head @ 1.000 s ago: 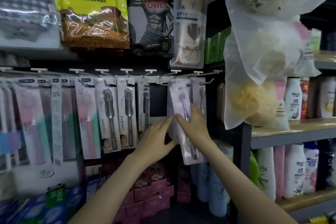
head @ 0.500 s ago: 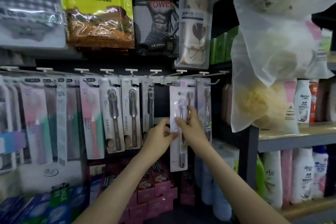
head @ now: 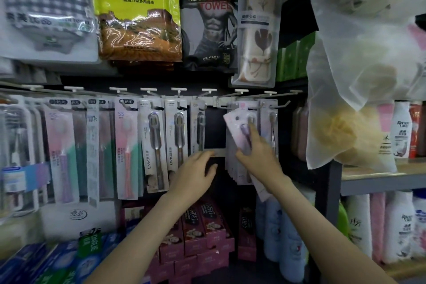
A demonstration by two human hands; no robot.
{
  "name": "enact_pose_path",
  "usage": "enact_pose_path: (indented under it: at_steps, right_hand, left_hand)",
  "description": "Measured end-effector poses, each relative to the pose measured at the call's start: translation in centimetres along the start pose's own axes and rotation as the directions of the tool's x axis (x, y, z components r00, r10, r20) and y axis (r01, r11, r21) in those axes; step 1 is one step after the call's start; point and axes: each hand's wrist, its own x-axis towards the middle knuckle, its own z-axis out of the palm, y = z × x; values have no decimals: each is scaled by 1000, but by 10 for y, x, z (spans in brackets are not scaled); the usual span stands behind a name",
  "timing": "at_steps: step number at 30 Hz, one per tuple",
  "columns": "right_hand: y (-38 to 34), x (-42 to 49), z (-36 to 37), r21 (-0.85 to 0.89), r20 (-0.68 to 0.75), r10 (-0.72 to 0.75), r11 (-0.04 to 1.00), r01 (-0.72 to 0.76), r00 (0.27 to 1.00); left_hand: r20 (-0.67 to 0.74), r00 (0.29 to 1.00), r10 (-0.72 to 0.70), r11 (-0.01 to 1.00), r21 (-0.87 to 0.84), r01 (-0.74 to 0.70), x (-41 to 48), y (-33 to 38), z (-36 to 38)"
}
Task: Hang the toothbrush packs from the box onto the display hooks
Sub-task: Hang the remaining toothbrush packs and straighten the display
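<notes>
Toothbrush pack (head: pixel 237 127) tilted diagonally, top end up-left beneath hooks (head: pixel 285 104), gripped by right hand (head: pixel 258 157), left hand (head: pixel 196 173) loose, empty

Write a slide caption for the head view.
Right hand holds a tilted toothbrush pack at the hooks; left hand nearby.

We look through one wide head camera, close and square to the hooks (head: pixel 208 91), which run just above the right hand (head: pixel 255 157) gripping a pack (head: pixel 238 129), right of centre.

Dim, soft focus, glare on packaging, warped edges.
</notes>
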Motion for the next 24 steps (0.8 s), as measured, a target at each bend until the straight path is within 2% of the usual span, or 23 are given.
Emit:
enact_pose_path:
  at_steps: [3,6,10,14,18,21,24]
  right_hand:
    - [8,8,-6,-36,-93,63,997,-67,994]
    - [8,13,-4,-74,-146,63,994,-74,987]
    - [-1,17,0,-30,-236,137,989,-148,962]
    - [-3,18,4,-33,-244,154,985,-167,957]
    - [-4,16,14,46,-170,212,977,-208,962]
    - [-11,5,29,31,-260,137,991,-133,956]
    - [-32,-8,50,-36,-294,12,999,-24,956]
  left_hand:
    - [-49,999,22,998,67,-19,2,-9,-7]
    - [-95,995,36,992,124,-24,3,-13,-9]
    - [-111,993,34,985,170,-15,1,-16,-9]
    - [-172,985,14,956,290,37,-2,-24,-13]
    - [-229,972,45,878,474,71,-8,-44,-25]
    - [-231,973,13,852,511,110,-19,-59,-39]
    - [-170,985,-39,880,460,114,-33,-71,-56]
